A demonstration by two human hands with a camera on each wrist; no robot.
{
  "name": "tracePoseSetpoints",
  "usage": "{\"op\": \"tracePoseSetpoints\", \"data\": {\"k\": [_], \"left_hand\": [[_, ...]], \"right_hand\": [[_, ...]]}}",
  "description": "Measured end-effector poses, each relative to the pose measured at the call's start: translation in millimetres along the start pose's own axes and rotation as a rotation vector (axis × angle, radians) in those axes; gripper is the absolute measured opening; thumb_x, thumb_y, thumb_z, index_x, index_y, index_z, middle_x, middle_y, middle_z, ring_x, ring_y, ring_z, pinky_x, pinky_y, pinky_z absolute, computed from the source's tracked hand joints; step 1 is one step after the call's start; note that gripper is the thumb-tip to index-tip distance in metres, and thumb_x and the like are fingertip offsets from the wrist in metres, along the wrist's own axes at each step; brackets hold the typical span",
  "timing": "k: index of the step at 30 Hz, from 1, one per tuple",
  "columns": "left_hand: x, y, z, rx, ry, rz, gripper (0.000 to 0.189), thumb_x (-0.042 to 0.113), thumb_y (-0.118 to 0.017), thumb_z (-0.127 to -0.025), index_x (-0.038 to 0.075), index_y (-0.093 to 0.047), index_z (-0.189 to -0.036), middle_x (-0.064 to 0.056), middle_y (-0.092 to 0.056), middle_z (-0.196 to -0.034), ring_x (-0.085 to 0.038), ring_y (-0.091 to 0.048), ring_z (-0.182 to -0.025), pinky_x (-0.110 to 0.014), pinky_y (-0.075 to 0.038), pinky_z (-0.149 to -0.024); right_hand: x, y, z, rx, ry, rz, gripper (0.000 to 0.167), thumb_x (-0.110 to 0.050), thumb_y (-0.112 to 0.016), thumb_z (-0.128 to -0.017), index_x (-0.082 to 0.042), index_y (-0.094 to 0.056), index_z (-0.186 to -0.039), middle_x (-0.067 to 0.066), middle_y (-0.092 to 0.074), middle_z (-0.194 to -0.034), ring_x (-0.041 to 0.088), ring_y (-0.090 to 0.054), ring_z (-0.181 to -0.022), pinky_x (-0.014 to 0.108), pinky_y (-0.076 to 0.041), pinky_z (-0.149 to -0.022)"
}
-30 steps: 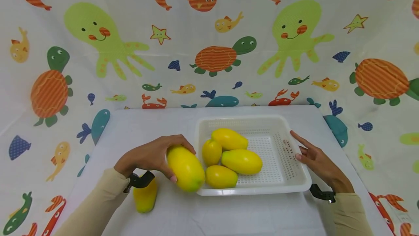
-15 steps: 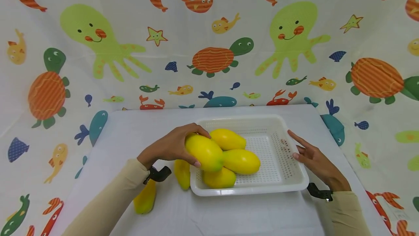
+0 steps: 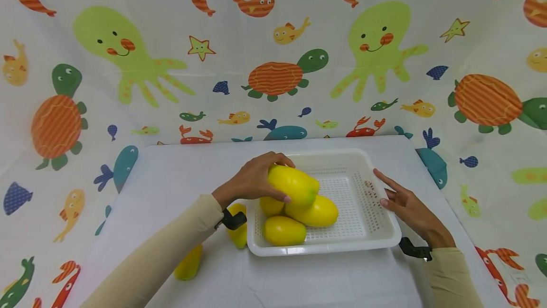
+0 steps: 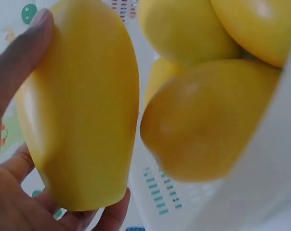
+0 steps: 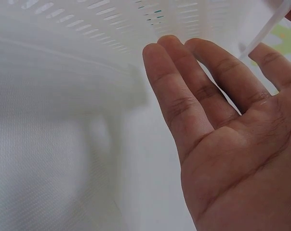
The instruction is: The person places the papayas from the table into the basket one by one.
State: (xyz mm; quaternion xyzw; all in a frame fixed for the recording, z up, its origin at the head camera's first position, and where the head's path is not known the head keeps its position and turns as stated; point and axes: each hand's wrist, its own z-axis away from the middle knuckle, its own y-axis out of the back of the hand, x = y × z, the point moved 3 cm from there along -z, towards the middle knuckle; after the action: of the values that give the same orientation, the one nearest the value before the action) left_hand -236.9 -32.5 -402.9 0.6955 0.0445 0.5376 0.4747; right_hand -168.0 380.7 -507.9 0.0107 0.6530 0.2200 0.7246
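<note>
My left hand grips a large yellow papaya over the left part of a white plastic basket, thumb on one side and fingers round the other. In the left wrist view the papaya fills the grip, apart from the fruit beside it. Several yellow papayas lie in the basket: a front one, a middle one, and others partly hidden by the held fruit. At the basket's right side, my right hand touches the rim; its straight fingers lie along the outer wall in the right wrist view.
Two more papayas lie on the white tabletop left of the basket: one near its wall, partly behind my left wrist, and one nearer the front, partly under my sleeve. A sea-animal patterned curtain hangs behind the table.
My left hand has carried the papaya rightward from beside the basket to over the fruit inside it, uncovering another papaya by the left wall. My right hand stays at the rim.
</note>
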Motion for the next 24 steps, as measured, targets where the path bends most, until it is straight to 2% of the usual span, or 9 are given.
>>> {"op": "tracePoseSetpoints", "data": {"k": [6, 10, 19, 24], "left_hand": [[6.7, -8.9, -18.4, 0.007, 0.048, -0.042, 0.076, 0.055, -0.095, -0.069, 0.035, -0.062, -0.135, 0.004, -0.063, -0.132, -0.020, -0.058, -0.115, -0.045, -0.054, -0.101], [12.3, -14.7, -31.6, 0.019, 0.058, -0.069, 0.076, 0.054, -0.095, -0.069, 0.033, -0.063, -0.135, 0.003, -0.064, -0.128, -0.020, -0.059, -0.112, -0.044, -0.055, -0.097], [17.7, -32.3, -59.6, 0.029, 0.062, -0.189, 0.080, 0.061, -0.091, -0.071, 0.030, -0.060, -0.138, -0.002, -0.062, -0.129, -0.021, -0.056, -0.113, -0.041, -0.055, -0.095], [18.6, -39.7, -70.1, 0.041, 0.072, -0.233, 0.081, 0.062, -0.091, -0.073, 0.029, -0.060, -0.140, -0.004, -0.061, -0.131, -0.022, -0.055, -0.113, -0.041, -0.056, -0.093]], "right_hand": [[3, 0, -0.2, 0.010, -0.028, -0.011, 0.078, -0.021, -0.062, -0.108, -0.046, -0.020, -0.168, 0.015, -0.035, -0.173, 0.016, -0.068, -0.132, 0.057, -0.061, -0.097], [4, 1, 0.6, 0.002, -0.012, -0.018, 0.077, -0.020, -0.061, -0.108, -0.044, -0.020, -0.169, 0.015, -0.033, -0.173, 0.011, -0.068, -0.130, 0.055, -0.062, -0.096], [3, 1, 1.0, -0.005, 0.003, -0.030, 0.077, -0.019, -0.060, -0.109, -0.042, -0.019, -0.170, 0.019, -0.033, -0.172, 0.022, -0.069, -0.132, 0.053, -0.064, -0.094], [3, 0, 1.2, -0.001, -0.004, -0.024, 0.077, -0.020, -0.060, -0.109, -0.044, -0.019, -0.169, 0.019, -0.032, -0.173, 0.032, -0.066, -0.135, 0.053, -0.064, -0.094]]}}
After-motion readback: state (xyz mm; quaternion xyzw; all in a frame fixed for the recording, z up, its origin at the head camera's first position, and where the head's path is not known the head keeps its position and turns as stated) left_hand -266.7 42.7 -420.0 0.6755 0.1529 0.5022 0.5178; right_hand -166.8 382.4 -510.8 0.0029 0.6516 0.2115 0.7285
